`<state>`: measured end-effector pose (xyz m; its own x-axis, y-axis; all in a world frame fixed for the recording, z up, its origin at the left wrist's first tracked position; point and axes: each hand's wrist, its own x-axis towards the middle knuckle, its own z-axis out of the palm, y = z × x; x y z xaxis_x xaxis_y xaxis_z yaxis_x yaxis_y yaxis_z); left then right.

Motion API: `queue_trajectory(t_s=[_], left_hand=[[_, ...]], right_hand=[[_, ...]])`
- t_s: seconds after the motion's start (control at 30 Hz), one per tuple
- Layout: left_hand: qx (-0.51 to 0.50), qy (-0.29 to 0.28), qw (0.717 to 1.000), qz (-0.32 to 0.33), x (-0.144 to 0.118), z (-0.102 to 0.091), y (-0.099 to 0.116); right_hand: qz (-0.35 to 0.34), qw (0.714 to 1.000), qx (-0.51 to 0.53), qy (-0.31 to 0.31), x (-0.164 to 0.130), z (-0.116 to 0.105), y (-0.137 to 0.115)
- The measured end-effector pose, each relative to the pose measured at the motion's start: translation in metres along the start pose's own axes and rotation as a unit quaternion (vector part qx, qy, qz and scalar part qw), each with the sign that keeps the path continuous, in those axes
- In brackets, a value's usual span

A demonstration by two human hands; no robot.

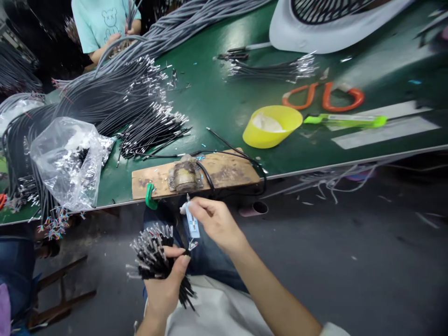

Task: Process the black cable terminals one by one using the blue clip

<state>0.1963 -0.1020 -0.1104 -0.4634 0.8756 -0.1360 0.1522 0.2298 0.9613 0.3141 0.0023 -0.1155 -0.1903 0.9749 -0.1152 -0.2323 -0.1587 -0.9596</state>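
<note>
My left hand [167, 284] grips a bundle of short black cables [154, 254] with bare silvery ends, held over my lap. My right hand [217, 221] pinches a small pale blue tool [192, 223], upright, its tip close to one cable end sticking out of the bundle. Both hands are just below the table's front edge, under a wooden board [224, 170] that carries a rusty metal pot [185, 175] and a black lead.
A green table [210, 98] holds a large heap of black cables [122, 107], a clear plastic bag [66, 158], a yellow bowl [271, 126], orange-handled scissors [324, 95], a green utility knife [346, 120] and a white fan base [332, 28]. Another person in a teal shirt [101, 21] works at the far side.
</note>
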Motion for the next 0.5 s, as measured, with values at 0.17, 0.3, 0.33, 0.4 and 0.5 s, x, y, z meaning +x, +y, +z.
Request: queue_trajectory(t_s=[0.17,0.3,0.33,0.4,0.5], left_hand=[[0.024,0.046,0.998,0.025,-0.001,0.004,0.002],[0.021,0.022,0.999,0.026,0.002,0.015,0.005],[0.016,0.012,0.999,0.025,0.003,0.017,0.005],[0.006,-0.006,1.0,0.026,0.006,0.021,0.007],[-0.005,-0.02,0.999,0.033,0.01,0.021,0.007]], right_hand=[[0.083,0.978,0.186,-0.043,0.0,0.009,-0.002],[0.109,0.948,0.295,-0.045,-0.003,0.013,0.001],[0.114,0.943,0.311,-0.043,-0.003,0.014,0.002],[0.132,0.931,0.337,-0.051,-0.004,0.016,0.004],[0.173,0.909,0.37,-0.085,-0.004,0.015,0.01]])
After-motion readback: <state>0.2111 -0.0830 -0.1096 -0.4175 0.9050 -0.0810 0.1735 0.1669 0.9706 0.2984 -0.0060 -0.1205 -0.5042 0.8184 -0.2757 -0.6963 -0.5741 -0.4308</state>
